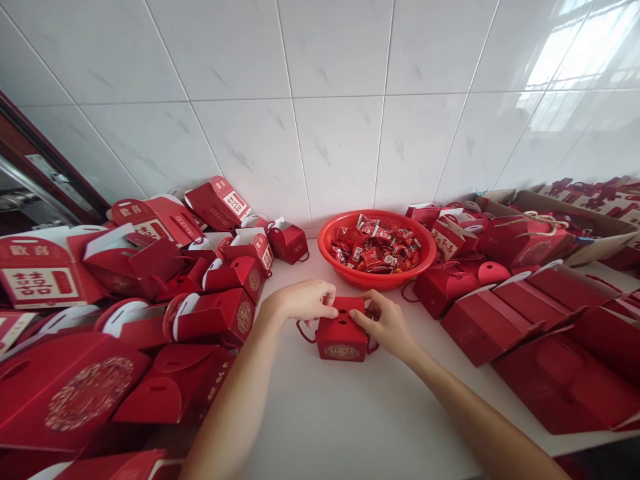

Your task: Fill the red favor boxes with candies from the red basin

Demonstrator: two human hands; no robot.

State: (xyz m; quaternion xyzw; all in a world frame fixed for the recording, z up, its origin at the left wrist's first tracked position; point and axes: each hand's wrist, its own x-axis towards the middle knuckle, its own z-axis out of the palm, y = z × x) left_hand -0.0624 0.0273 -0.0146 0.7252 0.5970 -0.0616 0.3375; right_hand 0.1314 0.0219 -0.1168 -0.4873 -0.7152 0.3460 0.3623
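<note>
A small red gift box point(342, 337) with a round printed emblem stands upright on the white table, its top folded over and dark holes showing in it. A dark red cord loops out at either side. My left hand point(311, 301) is at the box's left top edge, thumb on the top, fingers curled behind. From the right, my right hand point(383, 320) grips the top edge, thumb near the holes. Just behind the box sits a red plastic basket point(377, 280) holding wrapped sweets point(373, 250).
Many red boxes point(220, 317), some open, crowd the left side. More boxes point(490, 323) stand in rows at the right, with a cardboard carton point(595, 250) behind them. A tiled wall point(340, 147) closes off the back of the white table point(330, 413).
</note>
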